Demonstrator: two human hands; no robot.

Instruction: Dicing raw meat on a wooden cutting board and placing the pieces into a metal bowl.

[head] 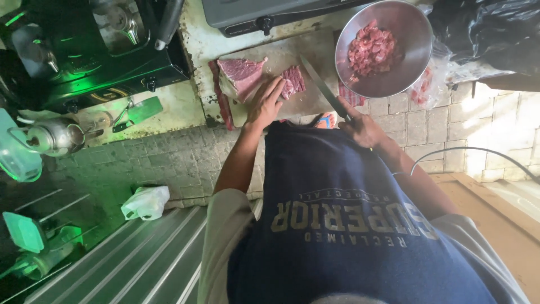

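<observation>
Evidently mid-slicing: left hand point(264, 104), fingers flat, pins the red raw meat slab point(243, 76) on the worn pale cutting board point(281, 59); right hand point(363, 128) grips the long steel knife point(322, 85), needing a steady draw.

Slab of meat point(242, 76) lies on cutting board point(281, 62), left part. Left hand point(263, 104) rests flat on the slab's right edge; smaller meat piece point(293, 81) just right of its fingers point(274, 90). Right hand point(363, 128) holds knife point(322, 85), blade angled over the board. Steel bowl point(384, 48) (cut meat chunks inside) sits right of the board. Stove point(90, 50) stands left.
</observation>
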